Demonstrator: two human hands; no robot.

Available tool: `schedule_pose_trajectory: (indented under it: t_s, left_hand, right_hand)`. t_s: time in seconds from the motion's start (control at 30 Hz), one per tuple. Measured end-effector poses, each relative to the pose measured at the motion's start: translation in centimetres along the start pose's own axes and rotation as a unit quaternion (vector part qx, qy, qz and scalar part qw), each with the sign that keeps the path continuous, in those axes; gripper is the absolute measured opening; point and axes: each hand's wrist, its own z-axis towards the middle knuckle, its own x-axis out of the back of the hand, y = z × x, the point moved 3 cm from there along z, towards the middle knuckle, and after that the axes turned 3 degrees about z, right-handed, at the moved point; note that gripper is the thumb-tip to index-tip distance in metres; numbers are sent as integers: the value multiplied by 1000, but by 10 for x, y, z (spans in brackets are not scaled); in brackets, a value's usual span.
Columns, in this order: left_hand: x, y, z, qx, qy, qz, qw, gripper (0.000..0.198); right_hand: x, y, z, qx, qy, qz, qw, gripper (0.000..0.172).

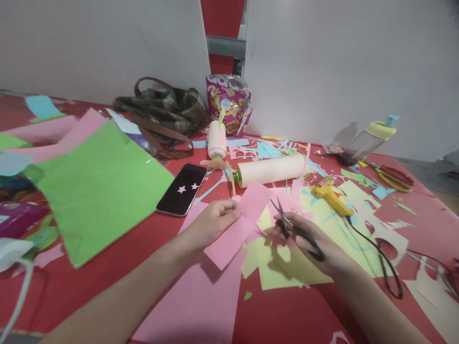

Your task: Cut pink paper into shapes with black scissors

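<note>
A strip of pink paper (241, 229) is pinched in my left hand (215, 222), its long side tilted up to the right. My right hand (311, 239) grips black-handled scissors (283, 215), whose blades point up and left with a small gap between them, apart from the pink strip. Beneath my left hand lies a larger pink sheet (201, 296). Yellow paper sheets (283, 267) spread under my right hand. Just beyond my left hand is a black phone (175, 198) with two small pink paper stars (181, 189) on it.
Paper-wrapped bottles (270, 170) lie beyond my hands. A yellow glue gun (333, 200) with a black cord is at right, near red-and-yellow scissors (394, 177) and a clear bottle (369, 141). A green sheet (103, 191) covers the left side. A snack bag (228, 102) stands behind.
</note>
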Motion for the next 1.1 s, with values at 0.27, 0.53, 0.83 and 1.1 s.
schedule_pose_trajectory:
  t_s: [0.27, 0.53, 0.83, 1.1]
  left_hand:
    - [0, -1, -2, 10, -22, 9, 1000, 22]
    - [-2, -9, -1, 25, -75, 52, 996, 27]
    - [-2, -9, -1, 27, -92, 62, 993, 28]
    - [-2, -9, 0, 25, -97, 56, 993, 30]
  right_hand:
    - [0, -3, -3, -42, -82, 10, 996, 31]
    - [-8, 1, -3, -99, -97, 10, 990, 31]
    - [-10, -4, -3, -83, -107, -9, 991, 30]
    - [-12, -3, -3, -87, -113, 9, 990, 24]
